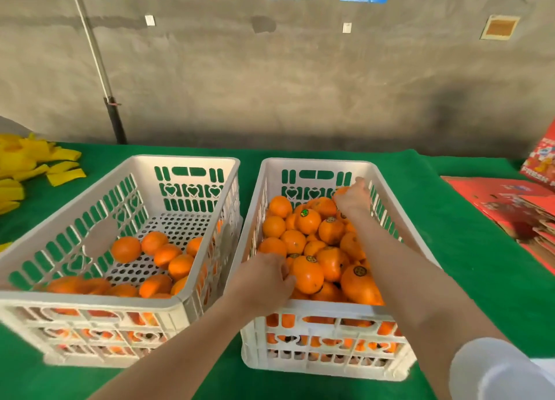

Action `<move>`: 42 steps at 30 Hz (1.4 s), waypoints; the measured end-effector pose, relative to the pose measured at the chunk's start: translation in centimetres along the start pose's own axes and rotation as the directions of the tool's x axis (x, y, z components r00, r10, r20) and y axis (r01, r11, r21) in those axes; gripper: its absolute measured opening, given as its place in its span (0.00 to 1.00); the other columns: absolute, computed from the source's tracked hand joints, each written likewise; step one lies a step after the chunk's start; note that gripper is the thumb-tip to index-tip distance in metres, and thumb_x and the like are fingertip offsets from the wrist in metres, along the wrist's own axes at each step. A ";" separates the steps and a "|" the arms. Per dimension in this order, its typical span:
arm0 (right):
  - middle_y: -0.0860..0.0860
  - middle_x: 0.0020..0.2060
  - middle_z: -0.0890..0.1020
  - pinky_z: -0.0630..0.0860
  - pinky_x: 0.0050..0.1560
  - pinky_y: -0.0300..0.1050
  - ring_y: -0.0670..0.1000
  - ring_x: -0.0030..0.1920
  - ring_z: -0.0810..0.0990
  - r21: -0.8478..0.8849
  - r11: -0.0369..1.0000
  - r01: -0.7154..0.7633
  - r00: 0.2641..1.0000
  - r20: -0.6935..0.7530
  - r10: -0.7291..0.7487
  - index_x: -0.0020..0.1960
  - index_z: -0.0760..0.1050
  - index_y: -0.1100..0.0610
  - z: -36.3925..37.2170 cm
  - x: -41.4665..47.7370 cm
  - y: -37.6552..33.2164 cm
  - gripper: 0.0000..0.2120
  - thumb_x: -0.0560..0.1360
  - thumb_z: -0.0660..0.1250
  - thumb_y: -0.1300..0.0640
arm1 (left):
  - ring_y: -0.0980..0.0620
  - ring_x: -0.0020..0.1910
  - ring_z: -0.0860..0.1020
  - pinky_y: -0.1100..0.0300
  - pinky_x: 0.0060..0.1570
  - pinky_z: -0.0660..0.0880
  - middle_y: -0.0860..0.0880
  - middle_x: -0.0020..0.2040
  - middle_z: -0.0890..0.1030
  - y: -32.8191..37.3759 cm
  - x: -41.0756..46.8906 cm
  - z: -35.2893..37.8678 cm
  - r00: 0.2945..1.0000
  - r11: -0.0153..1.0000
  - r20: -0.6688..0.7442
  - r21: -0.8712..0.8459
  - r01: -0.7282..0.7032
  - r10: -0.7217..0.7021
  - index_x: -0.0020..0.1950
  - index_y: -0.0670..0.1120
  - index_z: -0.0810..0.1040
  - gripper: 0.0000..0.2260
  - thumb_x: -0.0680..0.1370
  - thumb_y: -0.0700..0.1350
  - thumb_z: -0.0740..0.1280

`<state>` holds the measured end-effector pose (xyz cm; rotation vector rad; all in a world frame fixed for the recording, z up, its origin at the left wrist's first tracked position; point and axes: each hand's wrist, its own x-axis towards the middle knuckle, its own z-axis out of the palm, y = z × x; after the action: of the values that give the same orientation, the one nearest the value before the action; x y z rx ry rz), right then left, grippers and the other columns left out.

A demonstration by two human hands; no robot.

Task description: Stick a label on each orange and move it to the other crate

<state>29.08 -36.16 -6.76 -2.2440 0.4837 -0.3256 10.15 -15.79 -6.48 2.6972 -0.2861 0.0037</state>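
Green cloth (450, 219) covers the table under two white crates. Your right hand (353, 197) curls round an orange (341, 191) at the right crate's (315, 163) far corner. Your left hand (264, 279) lies curled against labelled fruit, grip unclear. The unlabelled oranges (126, 249) wait leftward in the left crate (180, 159), nearer your left hand

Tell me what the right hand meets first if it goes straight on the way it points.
Likely the right crate's far wall, just beyond the right hand and the orange it grips; depth unclear.
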 end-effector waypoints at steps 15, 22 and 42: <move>0.64 0.56 0.78 0.72 0.59 0.53 0.61 0.57 0.76 -0.099 0.791 0.604 0.365 0.916 -0.164 0.58 0.74 0.70 -2.6 -29.3 10.5 0.17 0.78 0.62 0.56 | 0.46 0.39 0.75 0.55 0.36 0.71 0.48 0.37 0.74 0.7 -1.9 -0.2 0.984 0.996 -0.155 0.032 -0.084 0.088 0.40 0.45 0.72 0.13 0.81 0.49 0.56; 0.60 0.41 0.76 0.73 0.44 0.47 0.56 0.42 0.74 -0.222 0.813 0.538 0.452 0.890 -0.057 0.43 0.77 0.63 0.2 -29.6 13.8 0.10 0.72 0.68 0.54 | 0.55 0.39 0.73 0.69 0.38 0.67 0.49 0.41 0.77 0.2 -6.2 1.2 0.867 0.927 -0.463 -0.213 -0.308 0.181 0.53 0.40 0.78 0.07 0.80 0.42 0.63; 0.56 0.45 0.79 0.70 0.52 0.49 0.56 0.49 0.76 0.082 0.665 0.742 0.615 0.311 -0.725 0.47 0.81 0.61 -3.5 -32.6 12.7 0.07 0.69 0.73 0.62 | 0.43 0.39 0.84 0.57 0.34 0.80 0.40 0.40 0.85 -1.6 -14.0 9.4 0.785 0.226 0.497 -0.771 0.595 -0.370 0.47 0.36 0.79 0.03 0.75 0.35 0.69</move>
<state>-4.40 -31.82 -16.57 -2.3903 -0.6632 -0.3457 -3.62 -15.52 -16.37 1.5083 0.4470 -0.4996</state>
